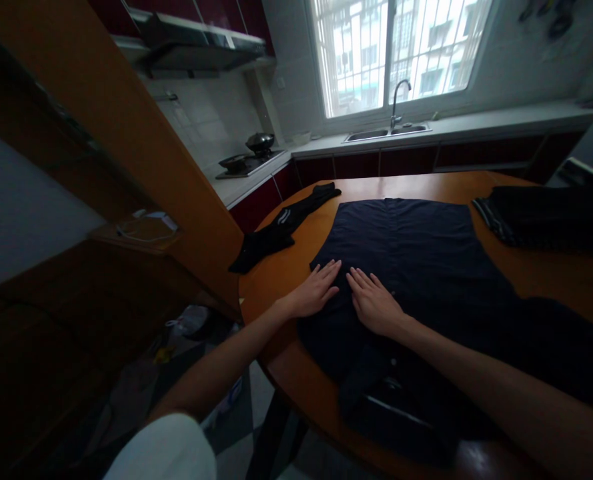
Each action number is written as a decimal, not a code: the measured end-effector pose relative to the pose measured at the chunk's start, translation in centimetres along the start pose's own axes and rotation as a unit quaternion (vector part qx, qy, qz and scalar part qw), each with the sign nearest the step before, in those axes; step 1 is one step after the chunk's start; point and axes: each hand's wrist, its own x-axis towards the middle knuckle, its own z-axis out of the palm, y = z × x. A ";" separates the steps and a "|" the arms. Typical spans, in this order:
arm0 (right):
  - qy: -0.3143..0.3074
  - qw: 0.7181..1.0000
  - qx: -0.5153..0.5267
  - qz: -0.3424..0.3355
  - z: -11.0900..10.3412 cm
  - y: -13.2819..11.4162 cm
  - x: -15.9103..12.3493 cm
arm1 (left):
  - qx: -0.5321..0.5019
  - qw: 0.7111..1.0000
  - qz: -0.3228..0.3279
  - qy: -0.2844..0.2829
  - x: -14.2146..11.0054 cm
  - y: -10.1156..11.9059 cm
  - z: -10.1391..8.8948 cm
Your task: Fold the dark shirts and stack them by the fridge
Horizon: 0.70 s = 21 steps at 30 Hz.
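On our rounded wooden bench (276, 283), black cloth (271, 235) lies left of centre, a folded stack (546, 217) right; our left hand (317, 291) and right hand (375, 303), grips unclenched, rest flat on the creased shirt (426, 247) mid-frame.

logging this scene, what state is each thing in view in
Dark shirt, spread out on the table
Left hand, open, palm down on the shirt
Right hand, open, palm down on the shirt
Black cloth, lying rumpled
Dark clothes, folded
Pot, standing on the stove
Tap, flow unclear
Window, open or shut unclear
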 end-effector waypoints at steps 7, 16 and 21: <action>0.023 1.000 0.000 0.016 0.2 0.0 0.1 | 0.014 0.997 0.023 -0.073 -7.5 1.1 0.5; 0.016 1.000 0.007 0.022 0.6 0.2 0.3 | -0.015 0.993 0.033 -0.109 -10.6 0.5 -1.8; 0.012 0.999 -0.007 0.030 0.6 0.1 0.3 | -0.050 0.997 -0.011 0.065 -4.3 0.6 -2.4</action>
